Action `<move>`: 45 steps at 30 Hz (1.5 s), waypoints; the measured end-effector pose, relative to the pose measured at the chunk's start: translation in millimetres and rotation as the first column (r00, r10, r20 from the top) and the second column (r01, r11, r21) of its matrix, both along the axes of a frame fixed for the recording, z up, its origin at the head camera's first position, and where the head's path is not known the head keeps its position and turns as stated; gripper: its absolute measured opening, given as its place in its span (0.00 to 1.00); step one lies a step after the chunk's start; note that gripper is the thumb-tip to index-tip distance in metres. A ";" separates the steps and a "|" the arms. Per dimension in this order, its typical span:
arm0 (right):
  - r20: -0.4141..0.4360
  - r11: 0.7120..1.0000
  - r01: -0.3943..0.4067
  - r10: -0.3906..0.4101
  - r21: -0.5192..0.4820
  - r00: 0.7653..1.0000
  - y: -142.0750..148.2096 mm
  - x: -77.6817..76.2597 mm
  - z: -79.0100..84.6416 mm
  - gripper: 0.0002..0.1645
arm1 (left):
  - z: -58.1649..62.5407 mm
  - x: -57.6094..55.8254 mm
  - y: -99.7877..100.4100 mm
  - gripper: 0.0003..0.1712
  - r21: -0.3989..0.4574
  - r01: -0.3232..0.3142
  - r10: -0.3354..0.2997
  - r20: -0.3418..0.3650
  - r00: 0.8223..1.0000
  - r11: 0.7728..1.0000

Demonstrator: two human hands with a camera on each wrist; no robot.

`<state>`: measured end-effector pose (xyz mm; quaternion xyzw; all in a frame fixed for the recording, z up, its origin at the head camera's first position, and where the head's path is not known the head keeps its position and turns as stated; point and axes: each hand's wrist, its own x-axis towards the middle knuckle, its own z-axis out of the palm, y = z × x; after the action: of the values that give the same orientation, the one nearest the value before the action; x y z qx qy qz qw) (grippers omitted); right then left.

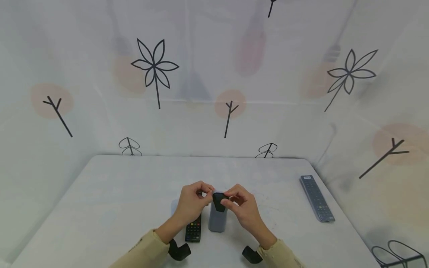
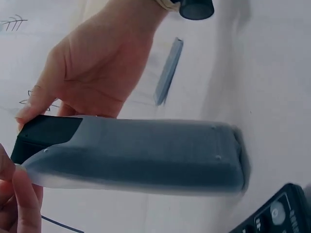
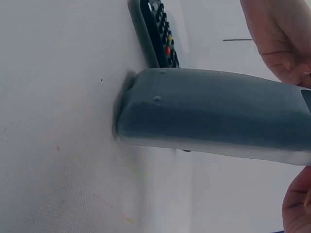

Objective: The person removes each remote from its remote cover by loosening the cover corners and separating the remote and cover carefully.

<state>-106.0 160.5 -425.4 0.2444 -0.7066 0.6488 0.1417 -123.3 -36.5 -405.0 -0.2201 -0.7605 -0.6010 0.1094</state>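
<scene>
A remote control (image 1: 219,201) with a bare black end stands on its other end, sheathed in a translucent grey-blue cover (image 1: 218,221). My left hand (image 1: 194,199) pinches the cover's upper edge; the left wrist view shows its fingertips (image 2: 26,187) at that rim. On the other side, my right hand (image 1: 244,208) pinches the top beside the black end, its thumb and index finger at the corner. The cover's lower end (image 3: 141,104) touches the table in the right wrist view. Beneath my left forearm lies a second, black remote control (image 1: 193,231), partly hidden.
A remote control in a grey-blue cover (image 1: 317,199) lies near the right edge of the white table (image 1: 110,208). A pale blue flat thing (image 1: 174,206) shows partly behind my left hand. Black wrist devices (image 1: 179,252) sit at both sleeves. Patterned cloth (image 1: 194,126) hangs behind.
</scene>
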 end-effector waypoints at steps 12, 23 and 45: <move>0.032 1.000 -0.022 0.022 0.000 0.999 1.0 2.0 0.5 0.11 | 2.4 -5.8 -0.3 0.06 0.110 0.026 -0.069 0.402 0.913 0.994; 0.050 1.000 -0.011 0.010 0.025 0.999 3.4 -0.4 1.0 0.10 | -1.2 -9.3 -3.8 0.05 0.147 0.058 -0.122 0.476 0.871 0.987; 0.021 0.999 -0.041 0.041 -0.006 0.999 2.6 4.0 2.7 0.10 | -0.9 -5.5 -16.3 0.14 0.073 0.245 -0.251 0.463 0.850 0.967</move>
<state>-102.0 163.1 -422.7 0.2515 -0.7010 0.6561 0.1218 -128.8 -52.8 -405.9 -0.1640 -0.7261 -0.6496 -0.1548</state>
